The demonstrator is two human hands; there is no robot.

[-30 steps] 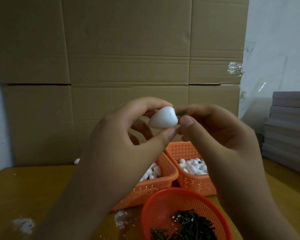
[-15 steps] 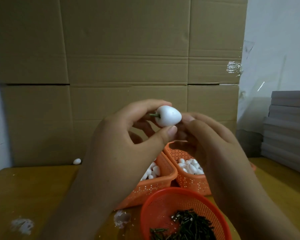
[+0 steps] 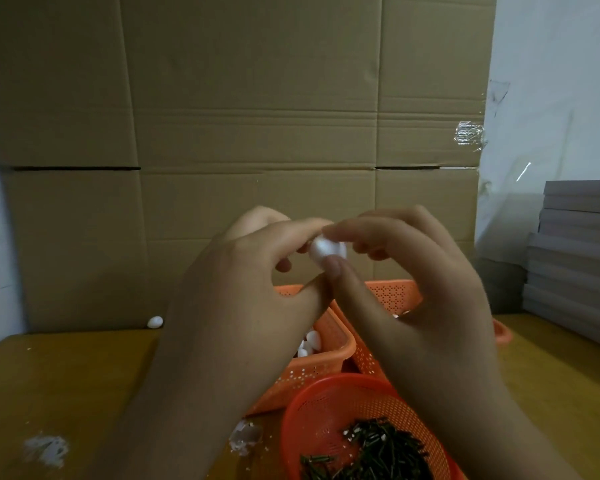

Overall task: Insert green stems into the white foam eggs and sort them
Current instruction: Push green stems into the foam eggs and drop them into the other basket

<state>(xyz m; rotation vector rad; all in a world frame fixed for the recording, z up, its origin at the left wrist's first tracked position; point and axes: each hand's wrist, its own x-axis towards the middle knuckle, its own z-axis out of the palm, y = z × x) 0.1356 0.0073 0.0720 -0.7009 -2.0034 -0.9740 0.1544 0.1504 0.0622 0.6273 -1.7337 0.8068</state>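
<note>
While I watched, my left hand (image 3: 243,289) and right hand (image 3: 413,282) both pinched one white foam egg (image 3: 326,250) above the round stem basket (image 3: 312,420). I read no writing on the cardboard box (image 3: 243,116) behind that basket.

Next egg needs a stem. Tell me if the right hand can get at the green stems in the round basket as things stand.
Probably yes. The right hand pinches the foam egg with the left hand, so it must let go first. The green stems lie uncovered in the open round basket, right below that wrist.
</note>
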